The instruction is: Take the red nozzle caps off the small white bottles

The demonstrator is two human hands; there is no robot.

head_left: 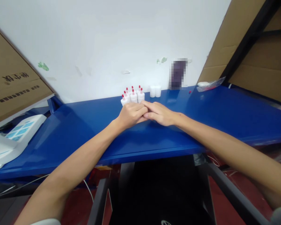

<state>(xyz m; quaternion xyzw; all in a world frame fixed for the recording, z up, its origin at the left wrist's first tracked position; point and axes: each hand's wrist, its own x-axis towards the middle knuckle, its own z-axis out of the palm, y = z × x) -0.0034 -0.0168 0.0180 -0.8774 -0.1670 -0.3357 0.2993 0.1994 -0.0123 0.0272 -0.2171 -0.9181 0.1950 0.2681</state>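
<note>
Both my hands meet in the middle of the blue table (84,131). My left hand (130,114) is curled, its fingers closed and touching the fingers of my right hand (159,113), which lie stretched out flat and together. Whether anything sits between the hands is hidden. Just beyond my fingertips stands a cluster of several small white bottles with red caps (132,95), upright and close together. Two white bottles without caps (155,91) stand a little further right.
A white scale with a blue keypad (11,139) sits at the table's left end. Cardboard boxes (11,84) lean at the left and right. A clear plastic bag (209,84) lies at the back right, a small red cap (189,92) near it. A white wall is behind.
</note>
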